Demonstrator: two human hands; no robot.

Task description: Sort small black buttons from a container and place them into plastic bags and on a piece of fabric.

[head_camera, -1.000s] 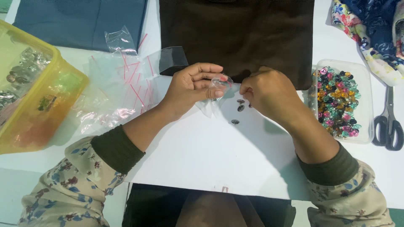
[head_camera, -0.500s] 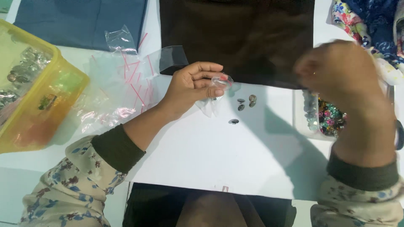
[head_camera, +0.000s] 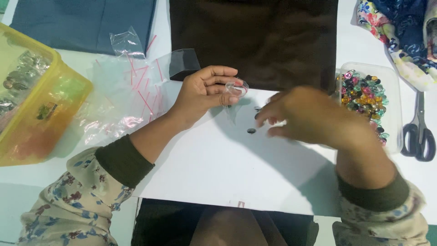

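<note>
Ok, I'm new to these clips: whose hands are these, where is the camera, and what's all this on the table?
There is no machine here: a head-worn camera looks down at the person's own two bare hands. The left hand pinches a small clear bag open in its fingers. The blurred right hand hovers over small dark beads on a white sheet. Nearby lie a clear tray of coloured beads, scissors, a yellow tub and spare plastic bags.
</note>
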